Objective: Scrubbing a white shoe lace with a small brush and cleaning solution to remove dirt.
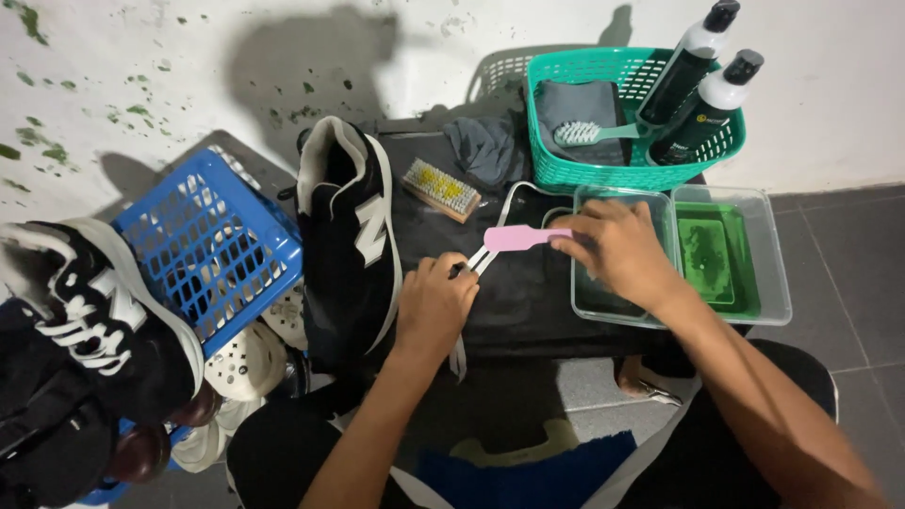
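The right hand (pixel 617 250) has its fingertips pinched together on the handle of a pink brush (pixel 517 238), whose head points left across the dark mat (pixel 528 302). The left hand (pixel 436 303) presses a white shoelace (pixel 483 258) flat against the mat, fingers curled and closed on it near the mat's middle. The lace runs up from there in a loop toward the mat's far edge.

To scrub it well, the left fingers should hold the lace taut and flat while the brush strokes along its length, away from the pinned point, so it does not bunch.

Just right of the brush hand, at the mat's right edge, sit two clear tubs (pixel 768 283), one holding green liquid; an elbow swing could tip them. A black sneaker (pixel 351 245) lies along the left edge, close to the left wrist. A wooden brush (pixel 441 188) rests near the far edge, and behind it a green basket (pixel 566 174) holds two bottles (pixel 702 90). A blue basket (pixel 212 245) stands farther left.
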